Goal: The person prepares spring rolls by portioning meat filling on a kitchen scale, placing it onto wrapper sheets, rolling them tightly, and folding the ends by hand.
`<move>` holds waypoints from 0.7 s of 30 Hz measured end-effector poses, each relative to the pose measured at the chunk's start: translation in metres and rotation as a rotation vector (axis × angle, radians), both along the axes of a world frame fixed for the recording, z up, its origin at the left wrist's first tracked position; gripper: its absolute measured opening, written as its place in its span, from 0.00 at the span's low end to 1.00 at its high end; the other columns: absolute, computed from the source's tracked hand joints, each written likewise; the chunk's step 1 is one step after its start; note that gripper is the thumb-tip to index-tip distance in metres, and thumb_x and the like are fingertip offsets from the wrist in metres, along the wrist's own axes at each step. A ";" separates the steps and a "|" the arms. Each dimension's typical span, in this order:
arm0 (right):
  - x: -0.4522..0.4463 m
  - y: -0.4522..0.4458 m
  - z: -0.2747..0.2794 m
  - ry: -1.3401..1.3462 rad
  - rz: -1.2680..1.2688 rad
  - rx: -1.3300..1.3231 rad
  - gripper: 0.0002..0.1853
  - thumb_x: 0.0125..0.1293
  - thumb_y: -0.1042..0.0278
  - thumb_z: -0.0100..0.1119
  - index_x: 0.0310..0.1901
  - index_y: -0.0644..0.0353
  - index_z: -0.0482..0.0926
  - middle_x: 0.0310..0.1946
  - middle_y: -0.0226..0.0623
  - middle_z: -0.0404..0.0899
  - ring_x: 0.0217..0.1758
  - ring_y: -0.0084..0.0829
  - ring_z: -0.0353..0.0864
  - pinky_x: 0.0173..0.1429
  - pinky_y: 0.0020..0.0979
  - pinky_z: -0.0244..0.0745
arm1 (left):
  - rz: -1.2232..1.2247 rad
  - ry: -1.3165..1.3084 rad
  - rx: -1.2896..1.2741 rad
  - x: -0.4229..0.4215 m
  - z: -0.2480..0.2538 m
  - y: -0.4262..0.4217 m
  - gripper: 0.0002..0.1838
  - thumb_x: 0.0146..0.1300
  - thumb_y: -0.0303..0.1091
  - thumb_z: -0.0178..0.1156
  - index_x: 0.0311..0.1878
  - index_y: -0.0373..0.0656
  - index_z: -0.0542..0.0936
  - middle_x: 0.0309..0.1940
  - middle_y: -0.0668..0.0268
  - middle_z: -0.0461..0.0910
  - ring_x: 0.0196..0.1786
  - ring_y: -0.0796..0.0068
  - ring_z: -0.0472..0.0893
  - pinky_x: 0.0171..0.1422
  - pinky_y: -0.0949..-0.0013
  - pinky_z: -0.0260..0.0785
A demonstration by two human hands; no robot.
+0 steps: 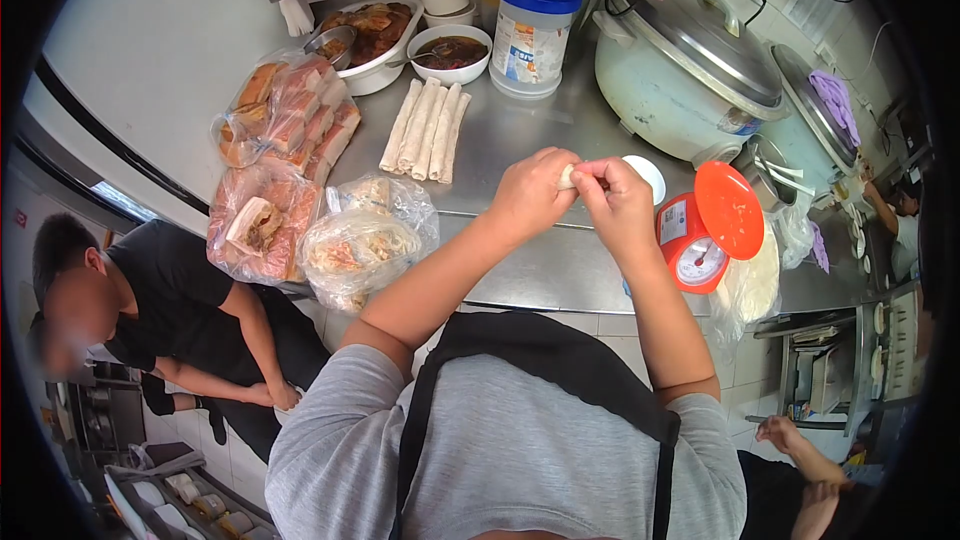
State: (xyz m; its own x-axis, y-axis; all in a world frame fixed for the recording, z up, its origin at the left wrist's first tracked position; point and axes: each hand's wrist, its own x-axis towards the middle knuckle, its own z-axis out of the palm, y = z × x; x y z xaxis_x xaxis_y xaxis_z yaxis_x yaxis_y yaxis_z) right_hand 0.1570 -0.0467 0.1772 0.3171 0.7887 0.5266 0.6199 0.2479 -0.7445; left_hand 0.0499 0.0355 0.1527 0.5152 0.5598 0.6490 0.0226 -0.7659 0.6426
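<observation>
My left hand [535, 192] and my right hand [612, 202] meet above the steel counter [520, 270]. Their closed fingers pinch a small whitish piece [567, 178] that looks like dough or wrapper. Most of it is hidden by the fingers. Beyond my left hand lie several long pale rolls [427, 130], side by side. A small white bowl [646, 178] sits just beyond my right hand, partly covered by it. To the right stands a red kitchen scale [692, 245] with a tilted orange-red dish [730, 210] on top.
Bagged meat slabs [290, 125] and a bag of pale filling [360, 245] lie at left. Behind are a dark sauce bowl [450, 52], a blue-lidded tub [530, 35] and a large cooker [690, 70]. A person in black [170, 290] sits at left; another person's hands [805, 465] show lower right.
</observation>
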 end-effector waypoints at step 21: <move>0.018 -0.010 0.016 -0.329 0.266 -0.014 0.15 0.49 0.86 0.49 0.36 0.56 0.78 0.37 0.39 0.72 0.40 0.40 0.74 0.43 0.33 0.70 | -0.241 0.020 -0.308 -0.007 0.006 -0.010 0.08 0.58 0.34 0.57 0.33 0.38 0.75 0.25 0.60 0.76 0.29 0.66 0.75 0.34 0.66 0.66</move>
State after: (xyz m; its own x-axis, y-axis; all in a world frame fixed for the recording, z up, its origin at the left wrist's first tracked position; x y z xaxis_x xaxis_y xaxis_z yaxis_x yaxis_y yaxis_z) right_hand 0.1746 -0.0569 0.1936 -0.0811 0.8282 0.5545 0.7408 0.4223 -0.5223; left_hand 0.0426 0.0253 0.1584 0.6666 0.5883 0.4577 -0.1196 -0.5217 0.8447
